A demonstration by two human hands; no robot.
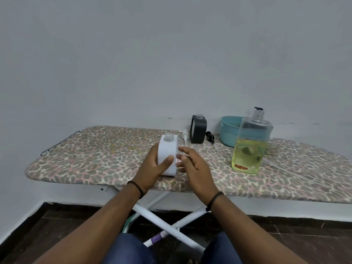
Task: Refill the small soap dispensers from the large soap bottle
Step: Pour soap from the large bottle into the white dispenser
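The left hand (152, 168) formed the grip: thumb across the front and fingers curled round the far side of a small white soap dispenser (168, 155), which it held upright over the near edge of the ironing board (95, 155). The dispenser's long axis ran vertical, its uncapped clear threaded neck pointing up; its white wall hid whatever was inside. The right hand (192, 166) hovered just right of the grip, fingers loosely spread beside the dispenser and holding nothing; whether they touched it could not be told.

Beyond the grip and slightly right, a white pump head (185, 134) lay on the board, and just past it stood a black soap dispenser (198, 130), upright, neck open, contents hidden. A black pump head (210, 136) lay to its right. Well right of the grip stood the large soap bottle (251, 143), clear, upright, uncapped, roughly half full of yellow liquid. Behind it sat a teal basket (228, 130), its contents not visible.
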